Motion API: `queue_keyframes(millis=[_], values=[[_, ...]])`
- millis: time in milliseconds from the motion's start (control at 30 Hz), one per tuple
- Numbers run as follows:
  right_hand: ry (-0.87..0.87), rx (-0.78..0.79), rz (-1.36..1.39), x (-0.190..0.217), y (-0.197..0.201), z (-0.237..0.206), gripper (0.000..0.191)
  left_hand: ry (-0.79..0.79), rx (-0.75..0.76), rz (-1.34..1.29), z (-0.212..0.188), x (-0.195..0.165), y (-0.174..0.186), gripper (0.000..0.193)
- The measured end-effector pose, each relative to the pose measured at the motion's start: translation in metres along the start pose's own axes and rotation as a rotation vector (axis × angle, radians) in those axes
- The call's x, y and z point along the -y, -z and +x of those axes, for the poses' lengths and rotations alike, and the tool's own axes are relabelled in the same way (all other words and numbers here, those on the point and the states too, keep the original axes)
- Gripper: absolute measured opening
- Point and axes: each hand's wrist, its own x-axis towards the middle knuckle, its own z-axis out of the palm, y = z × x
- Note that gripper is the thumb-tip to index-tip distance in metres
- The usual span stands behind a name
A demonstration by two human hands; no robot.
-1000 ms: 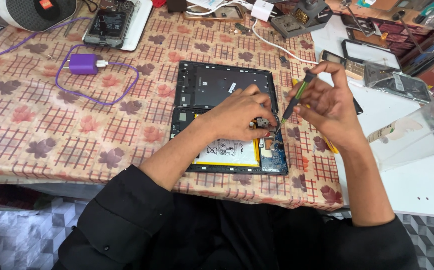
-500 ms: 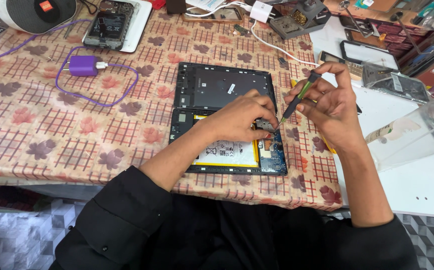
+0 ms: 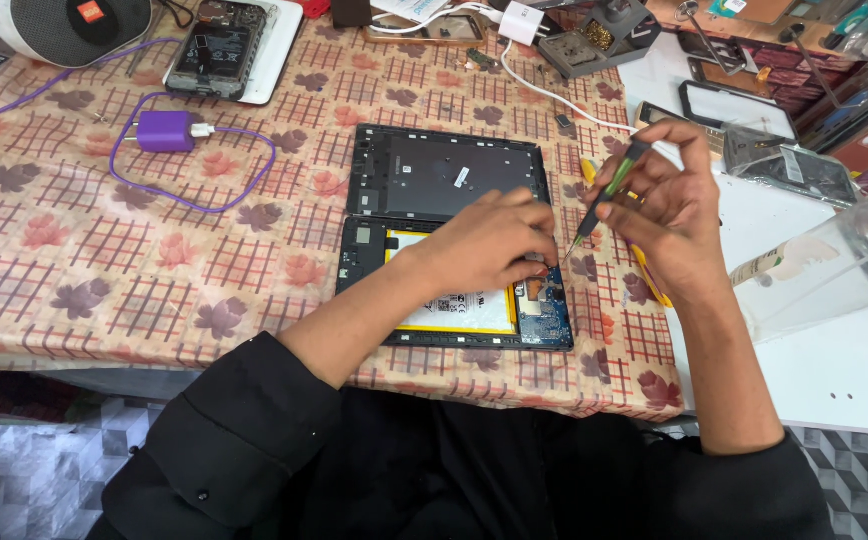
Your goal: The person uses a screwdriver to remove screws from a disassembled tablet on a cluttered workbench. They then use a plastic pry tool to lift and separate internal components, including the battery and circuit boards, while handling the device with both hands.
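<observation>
L hand (image 3: 489,245) stays pressed on opened tablet (image 3: 454,240), fingers together; R hand (image 3: 669,215) fingers clamped on screwdriver (image 3: 606,195), tip now nearer the board, w/ work ongoing.

Purple charger (image 3: 165,131) lies left of the opened tablet (image 3: 451,240).

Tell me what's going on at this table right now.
A person is working on an opened tablet lying on a patterned tablecloth, with its inner battery and circuit board exposed. The left hand rests on the tablet near the blue board at its lower right corner. The right hand holds a green-handled screwdriver, tip angled down toward that same corner. A purple charger with its cable and another opened phone lie farther back.
</observation>
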Motion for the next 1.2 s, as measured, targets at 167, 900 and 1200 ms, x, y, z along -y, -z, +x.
queue_keyframes(millis=[167, 900, 1200], values=[[0.055, -0.085, 0.095, -0.003, 0.007, -0.001, 0.066, -0.093, -0.080, 0.230, 0.009, -0.006, -0.020, 0.023], [0.222, -0.241, 0.152, -0.007, 0.010, -0.002, 0.068, -0.148, -0.008, 0.578, 0.021, -0.001, -0.036, 0.039], [0.239, -0.259, 0.162, -0.009, 0.010, -0.002, 0.068, 0.051, 0.248, 0.556, 0.036, -0.010, -0.047, 0.035]])
